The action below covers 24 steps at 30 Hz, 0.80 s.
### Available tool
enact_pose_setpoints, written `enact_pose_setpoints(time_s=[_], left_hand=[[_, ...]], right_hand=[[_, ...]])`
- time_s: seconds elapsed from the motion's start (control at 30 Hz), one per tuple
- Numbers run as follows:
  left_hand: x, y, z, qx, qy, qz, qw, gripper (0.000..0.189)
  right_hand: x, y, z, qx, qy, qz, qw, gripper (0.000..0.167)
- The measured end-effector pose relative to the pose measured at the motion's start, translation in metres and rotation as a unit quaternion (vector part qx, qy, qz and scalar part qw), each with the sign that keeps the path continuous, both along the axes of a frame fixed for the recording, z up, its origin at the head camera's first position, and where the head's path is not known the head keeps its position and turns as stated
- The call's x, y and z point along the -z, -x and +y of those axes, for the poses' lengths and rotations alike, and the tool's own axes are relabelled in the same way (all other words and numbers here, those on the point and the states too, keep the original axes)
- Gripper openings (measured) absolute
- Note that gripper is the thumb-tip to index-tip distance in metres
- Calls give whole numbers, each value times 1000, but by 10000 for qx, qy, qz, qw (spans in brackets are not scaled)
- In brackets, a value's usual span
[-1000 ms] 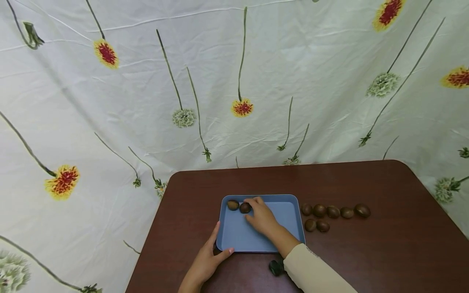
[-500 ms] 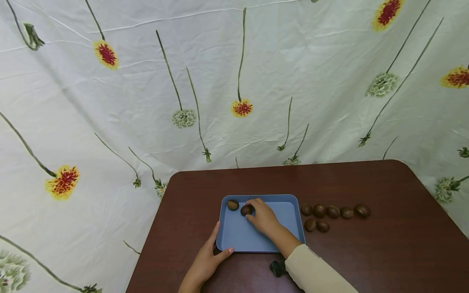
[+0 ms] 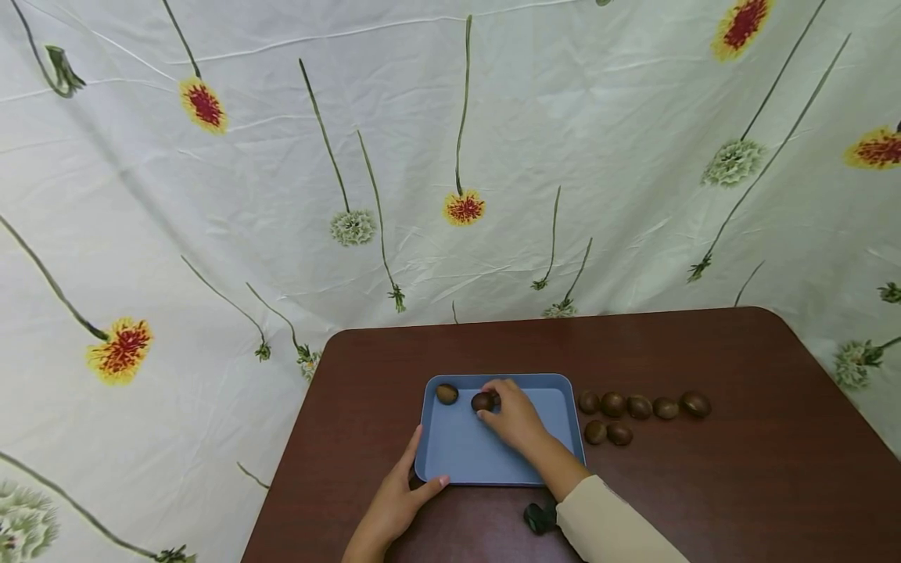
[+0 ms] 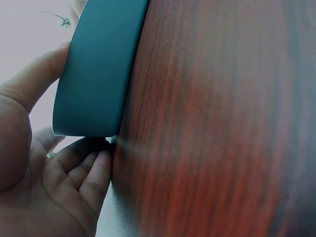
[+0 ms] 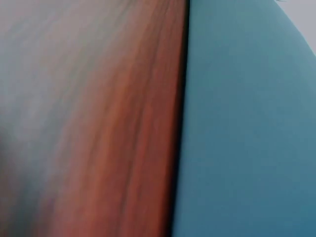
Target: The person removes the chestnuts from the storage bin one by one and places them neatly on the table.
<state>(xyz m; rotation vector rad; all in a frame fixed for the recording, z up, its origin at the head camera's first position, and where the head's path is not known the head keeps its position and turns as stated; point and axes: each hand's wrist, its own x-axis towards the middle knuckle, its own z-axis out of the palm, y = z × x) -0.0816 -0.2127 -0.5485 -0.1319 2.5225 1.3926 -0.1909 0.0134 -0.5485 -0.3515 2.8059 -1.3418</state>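
My right hand [image 3: 515, 416] reaches over the blue tray [image 3: 464, 453] and pinches a dark brown chestnut [image 3: 482, 401] between thumb and fingers, low over the tray's far part. To the left, another chestnut [image 3: 446, 393] lies by itself near the far left corner of the tray. My left hand [image 3: 394, 500] holds the near left corner, thumb along the front side and fingers along the left side. In the left wrist view, that thumb [image 4: 44, 74] presses the tray's wall [image 4: 96, 74]. The right wrist view shows the tray's wall [image 5: 247, 123] but no fingers.
Right of the tray, several chestnuts [image 3: 639, 407] form a row on the brown table [image 3: 704, 485], with two more chestnuts [image 3: 608, 433] in front. A dark object [image 3: 539, 518] shows beside the right sleeve. A white flowered cloth [image 3: 422, 156] hangs behind the table.
My right hand has slid a little to the right with the pinched chestnut, widening its gap from the chestnut at the left. The left hand and tray have stayed in place.
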Motion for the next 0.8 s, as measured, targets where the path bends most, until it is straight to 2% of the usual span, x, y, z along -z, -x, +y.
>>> enact_pose_setpoints(time_s=[0.23,0.53,0.8], left_hand=[[0,0,0,-13,29,-7,10000,100],[1,1,1,-34,114,-23,9999,101],[0,0,2,-103,153,-87,9998,102]], right_hand=[[-3,-6,10,84,351,7,9993,37],[-20,-19,22,302,548,32,9980,40],[-34,-29,35,464,982,-7,9941,41]])
